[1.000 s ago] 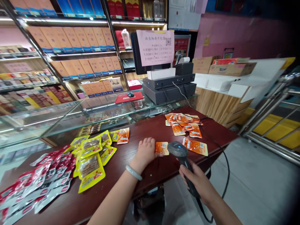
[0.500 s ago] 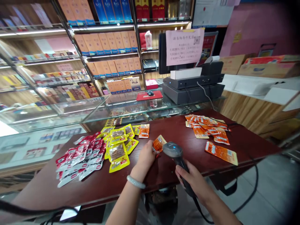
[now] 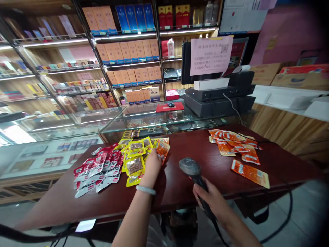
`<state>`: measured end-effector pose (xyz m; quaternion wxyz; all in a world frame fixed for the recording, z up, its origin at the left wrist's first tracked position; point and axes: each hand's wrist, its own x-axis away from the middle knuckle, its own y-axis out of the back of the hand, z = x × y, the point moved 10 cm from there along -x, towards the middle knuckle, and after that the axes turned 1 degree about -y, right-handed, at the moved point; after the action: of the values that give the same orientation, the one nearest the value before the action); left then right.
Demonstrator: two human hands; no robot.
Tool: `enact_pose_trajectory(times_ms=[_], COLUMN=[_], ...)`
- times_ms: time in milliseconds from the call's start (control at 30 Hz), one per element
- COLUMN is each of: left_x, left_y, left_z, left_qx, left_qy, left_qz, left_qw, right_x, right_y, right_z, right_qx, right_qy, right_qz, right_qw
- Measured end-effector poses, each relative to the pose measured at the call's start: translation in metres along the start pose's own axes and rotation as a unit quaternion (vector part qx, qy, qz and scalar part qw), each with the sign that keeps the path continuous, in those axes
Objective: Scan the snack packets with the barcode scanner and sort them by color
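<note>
The person's left hand reaches across the dark red wooden desk with its fingers closed loosely on a small orange foil snack packet, held at the right edge of a heap of yellow snack pouches. How firmly the packet is pinched cannot be told, since the back of the hand hides most of the fingers. The right hand is wrapped tight around the handle of a grey handheld barcode scanner, whose head points up and away over the desk, and its black cable hangs off the near edge.

The orange packet sits right against the yellow pouches and near a spread of red-and-white snack sachets further left. If it is let go there, it could slide under or blend into that heap, and sorted kinds would get mixed. A second loose group of orange packets lies well apart on the right side, with one long orange packet close to the desk's front edge; a sweep of the right forearm or a tug on the cable could likely knock that one to the floor. The slick foil may also slip from a light pinch. The scanner head hovers near the desk surface, so a careless dip could bump it.
</note>
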<state>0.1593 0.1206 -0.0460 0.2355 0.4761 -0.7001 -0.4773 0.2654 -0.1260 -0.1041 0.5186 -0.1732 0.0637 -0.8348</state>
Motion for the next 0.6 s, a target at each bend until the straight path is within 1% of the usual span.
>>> enact_pose_trajectory(times_ms=[33,100,167,233,300,333,400,500,533,600], left_x=[-0.007,-0.014,-0.012,-0.003,0.007,0.013,0.031,0.066,0.077,0.093], left_y=[0.006,0.016,0.023,0.02,0.003,-0.01,-0.04,-0.079,-0.089,-0.106], left_z=[0.001,-0.003,-0.016,-0.038,-0.069,-0.089,-0.137,-0.212,-0.233,-0.268], left_qx=[-0.014,-0.061,-0.119,-0.15,-0.144,-0.131,-0.092,-0.012,0.017,0.07], left_qy=[0.006,-0.006,-0.029,-0.057,-0.106,-0.141,-0.231,-0.366,-0.396,-0.428], left_qz=[-0.018,-0.061,-0.107,-0.133,-0.117,-0.094,-0.036,0.034,0.052,0.084], left_qw=[1.0,0.996,0.987,0.978,0.977,0.977,0.968,0.93,0.917,0.897], right_x=[0.001,0.006,0.012,0.019,0.026,0.029,0.036,0.051,0.056,0.067], right_y=[0.004,0.011,0.019,0.027,0.038,0.045,0.06,0.088,0.097,0.112], right_z=[0.0,0.003,0.009,0.016,0.022,0.025,0.028,0.032,0.033,0.035], right_qx=[-0.003,-0.011,-0.016,-0.013,-0.011,-0.01,-0.006,-0.006,-0.007,-0.007], right_qy=[-0.001,0.0,0.009,0.025,0.045,0.053,0.063,0.074,0.079,0.086], right_qz=[-0.007,-0.019,-0.026,-0.032,-0.041,-0.046,-0.065,-0.112,-0.127,-0.145], right_qw=[1.0,1.0,0.999,0.999,0.998,0.997,0.996,0.991,0.989,0.986])
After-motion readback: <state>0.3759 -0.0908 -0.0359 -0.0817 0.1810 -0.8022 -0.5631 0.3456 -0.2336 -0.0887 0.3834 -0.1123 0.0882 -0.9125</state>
